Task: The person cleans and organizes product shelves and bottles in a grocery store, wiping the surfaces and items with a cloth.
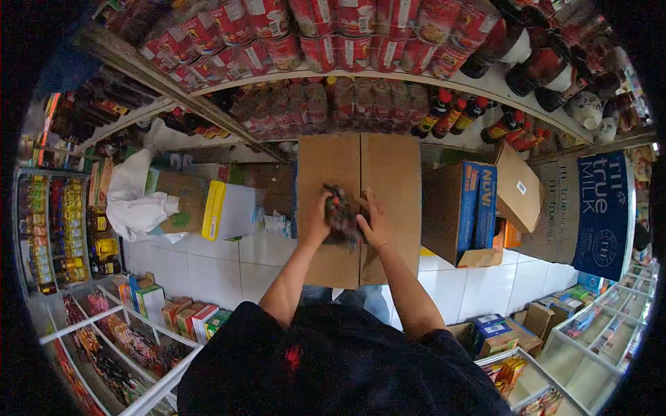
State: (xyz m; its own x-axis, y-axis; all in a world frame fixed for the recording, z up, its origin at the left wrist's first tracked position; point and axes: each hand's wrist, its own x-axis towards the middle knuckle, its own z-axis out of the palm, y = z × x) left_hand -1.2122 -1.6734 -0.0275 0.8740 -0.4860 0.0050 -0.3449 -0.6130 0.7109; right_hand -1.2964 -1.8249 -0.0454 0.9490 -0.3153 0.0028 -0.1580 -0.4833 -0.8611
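Observation:
In front of me a closed cardboard box has its two top flaps meeting along a middle seam. My left hand is closed around the near side of a dark object with small red bits, over the left flap. Motion smears the object, so I cannot tell its kind. My right hand lies on the right flap close to the seam, its fingers stretched out and its thumb toward the dark object.
Red cans and bottles fill shelves beyond the box. An open carton with blue NUVI packs stands at right, beside a TH true MILK carton. At left are a white cloth and a yellow-edged box.

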